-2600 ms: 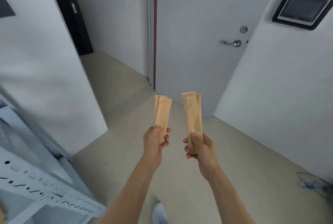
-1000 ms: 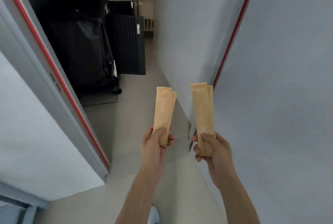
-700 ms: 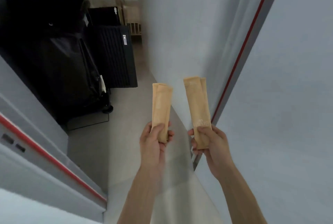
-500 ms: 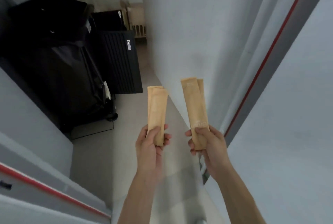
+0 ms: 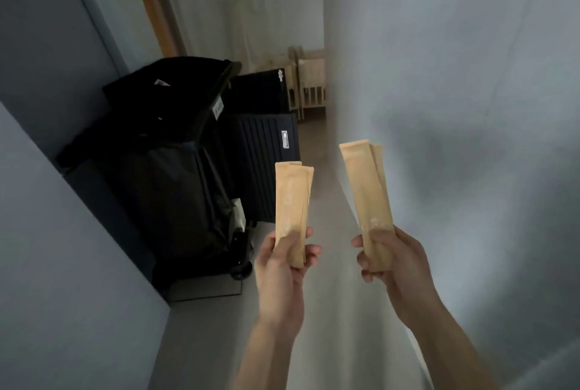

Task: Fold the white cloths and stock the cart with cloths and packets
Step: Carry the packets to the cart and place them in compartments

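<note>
Left hand [image 5: 284, 259] and right hand [image 5: 390, 259] each clamp tan packets [image 5: 292, 211] upright; the black cart [image 5: 175, 176] at ten o'clock could snag a loosely pinched packet

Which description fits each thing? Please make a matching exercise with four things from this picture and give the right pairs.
Things:
1. left hand
2. right hand
3. black cart
4. wooden cribs

Descriptions:
A. stands by the left wall
B. far end of the corridor
C. holds the lower tan packets
D. holds the higher tan packets

Pairs: 1-C, 2-D, 3-A, 4-B
</note>
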Available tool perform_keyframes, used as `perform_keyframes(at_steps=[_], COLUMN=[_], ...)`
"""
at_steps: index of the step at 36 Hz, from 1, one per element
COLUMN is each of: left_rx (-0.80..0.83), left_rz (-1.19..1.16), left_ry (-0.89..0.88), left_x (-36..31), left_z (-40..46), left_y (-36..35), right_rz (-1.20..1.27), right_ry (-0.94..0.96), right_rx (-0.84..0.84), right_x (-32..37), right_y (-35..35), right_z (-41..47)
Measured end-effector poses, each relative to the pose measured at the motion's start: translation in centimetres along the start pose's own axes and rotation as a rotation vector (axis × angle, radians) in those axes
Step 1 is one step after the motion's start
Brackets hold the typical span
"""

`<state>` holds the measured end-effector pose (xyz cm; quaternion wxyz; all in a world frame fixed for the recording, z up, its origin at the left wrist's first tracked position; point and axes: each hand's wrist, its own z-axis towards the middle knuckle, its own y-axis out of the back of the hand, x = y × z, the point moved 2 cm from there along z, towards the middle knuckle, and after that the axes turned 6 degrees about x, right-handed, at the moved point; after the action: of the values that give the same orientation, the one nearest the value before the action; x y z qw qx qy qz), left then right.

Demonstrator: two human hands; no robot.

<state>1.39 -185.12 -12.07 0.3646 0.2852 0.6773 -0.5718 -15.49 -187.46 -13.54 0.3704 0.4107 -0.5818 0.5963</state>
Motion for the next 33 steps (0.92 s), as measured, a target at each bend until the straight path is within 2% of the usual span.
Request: perform_keyframes(at_steps=[6, 17, 26, 33], left_rx=[-0.038, -0.042, 0.084, 0.102], left_rz=[-0.032, -0.071, -0.030, -0.006], left_ry=[-0.021, 0.055, 0.061, 0.055], left_x=[-0.1, 2.5, -1.1, -0.8], left_z=[8.5, 29.4, 48.3, 57.5], left_y=[-1.5, -2.3, -5.5, -7.3], right_rz=[0.006, -0.124, -0.114, -0.139], right_ry=[-0.054, -0.078, -0.023, -0.024], right_rx=[0.050, -0.003, -0.050, -0.043], right_x=[0.5, -0.6, 2.1, 2.1], right_y=[-0.6, -0.5, -3.7, -4.4], right_z=[9.4, 28.4, 45.5, 54.9])
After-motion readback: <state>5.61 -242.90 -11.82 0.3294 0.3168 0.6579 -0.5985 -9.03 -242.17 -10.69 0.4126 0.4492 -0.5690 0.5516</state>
